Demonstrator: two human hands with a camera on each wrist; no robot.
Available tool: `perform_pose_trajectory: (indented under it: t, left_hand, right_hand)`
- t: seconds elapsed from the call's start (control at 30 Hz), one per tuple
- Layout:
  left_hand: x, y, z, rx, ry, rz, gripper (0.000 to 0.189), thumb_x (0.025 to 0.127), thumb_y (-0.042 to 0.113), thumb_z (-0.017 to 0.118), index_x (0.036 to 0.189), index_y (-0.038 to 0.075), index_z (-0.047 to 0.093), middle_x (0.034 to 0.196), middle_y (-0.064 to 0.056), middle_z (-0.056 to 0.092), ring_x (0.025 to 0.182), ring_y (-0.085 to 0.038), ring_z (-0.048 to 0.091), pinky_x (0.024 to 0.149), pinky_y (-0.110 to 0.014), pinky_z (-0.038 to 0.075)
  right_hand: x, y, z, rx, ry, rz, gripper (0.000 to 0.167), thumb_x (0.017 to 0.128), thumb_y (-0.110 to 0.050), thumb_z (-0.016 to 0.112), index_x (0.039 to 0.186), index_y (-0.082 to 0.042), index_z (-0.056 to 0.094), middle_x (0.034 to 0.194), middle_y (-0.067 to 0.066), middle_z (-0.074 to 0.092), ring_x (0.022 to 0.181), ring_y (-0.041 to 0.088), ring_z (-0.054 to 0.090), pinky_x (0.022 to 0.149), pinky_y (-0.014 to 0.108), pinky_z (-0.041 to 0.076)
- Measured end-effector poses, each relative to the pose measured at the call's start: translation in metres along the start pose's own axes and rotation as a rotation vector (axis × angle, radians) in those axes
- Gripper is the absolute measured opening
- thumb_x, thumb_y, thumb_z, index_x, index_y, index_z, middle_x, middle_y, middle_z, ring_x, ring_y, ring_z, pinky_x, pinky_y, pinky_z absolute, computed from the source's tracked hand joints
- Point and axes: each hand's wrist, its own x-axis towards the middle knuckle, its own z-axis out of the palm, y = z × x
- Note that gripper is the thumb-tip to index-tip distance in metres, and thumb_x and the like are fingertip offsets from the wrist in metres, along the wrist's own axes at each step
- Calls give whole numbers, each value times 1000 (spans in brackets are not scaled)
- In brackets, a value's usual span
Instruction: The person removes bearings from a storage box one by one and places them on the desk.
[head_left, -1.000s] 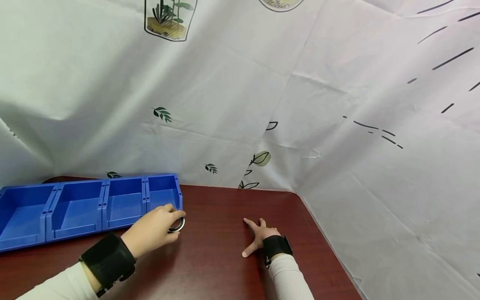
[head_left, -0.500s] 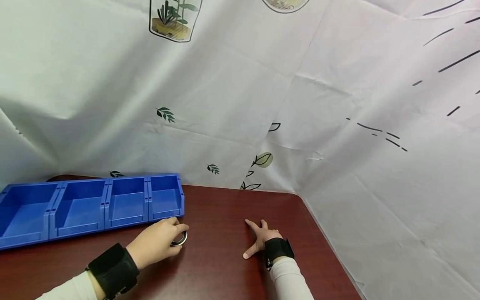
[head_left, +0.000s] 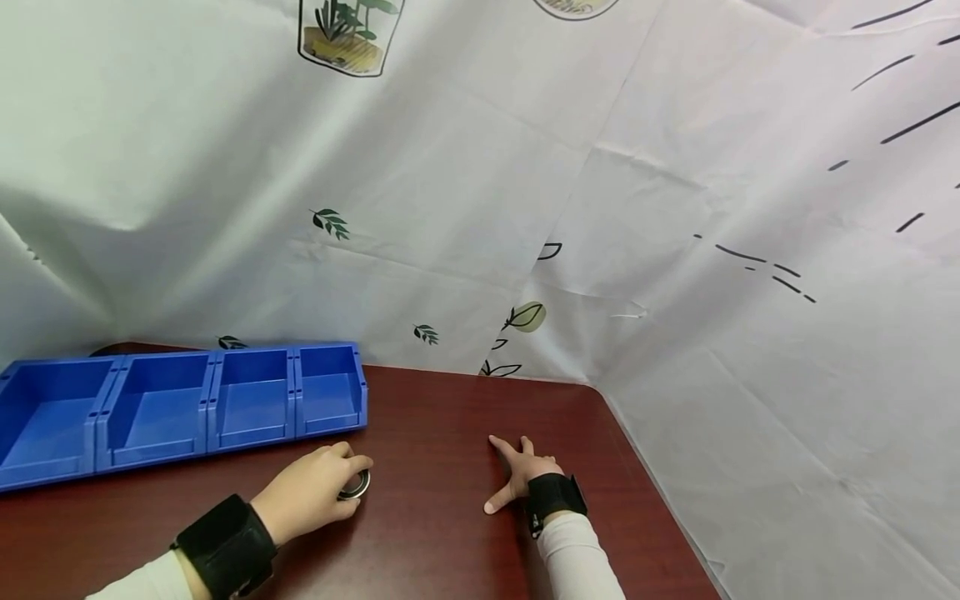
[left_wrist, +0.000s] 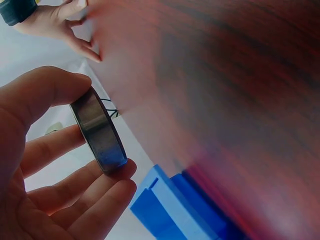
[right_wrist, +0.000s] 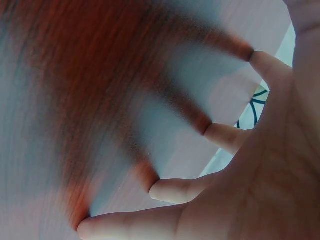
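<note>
Fingers (left_wrist: 75, 192) and thumb of the left hand (head_left: 309, 500) pinch a metal ring (left_wrist: 98, 130) by its rim, edge-on in the wrist view; it sits low over the table (head_left: 450, 542), contact not discernible. A second ago the ring was held against the front of the rightmost blue bin (head_left: 327, 392); it has since been drawn back toward the person and now sits clear of the bin row (head_left: 150, 408). Judgement: the ring is being carried away from the bins, not placed in them.

The right hand (head_left: 521, 477) lies flat on the table, fingers spread, holding nothing, well apart from the ring and unmoved. A printed cloth backdrop (head_left: 525, 167) encloses the table behind and to the right. Nothing lies between the hands.
</note>
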Motion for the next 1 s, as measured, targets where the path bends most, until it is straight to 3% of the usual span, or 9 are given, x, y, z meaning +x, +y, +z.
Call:
perform_pose_trajectory:
  t: [0.47, 0.8, 1.0]
  left_hand:
    - [-5, -10, 18, 32, -12, -48, 38, 76, 22, 83, 110, 7, 73, 85, -1, 56, 66, -11, 52, 58, -34, 50]
    - [-6, -15, 27, 11, -59, -106, 40, 75, 22, 84, 111, 7, 73, 90, -5, 60, 73, -17, 59, 61, -41, 55]
    - [-7, -17, 30, -3, -72, -103, 40, 75, 21, 84, 110, 6, 73, 90, -5, 61, 79, -19, 59, 64, -42, 55]
  right_hand:
    - [1, -1, 1, -5, 7, -7, 112, 61, -50, 94, 155, -35, 36, 159, 22, 25, 126, 64, 39, 90, 71, 43]
    - [2, 1, 2, 7, 13, 3, 113, 59, -51, 95, 155, -37, 37, 160, 20, 25, 125, 60, 41, 86, 74, 43]
    - [2, 0, 1, 3, 15, 5, 114, 58, -51, 95, 155, -38, 37, 160, 20, 25, 125, 60, 40, 86, 75, 42]
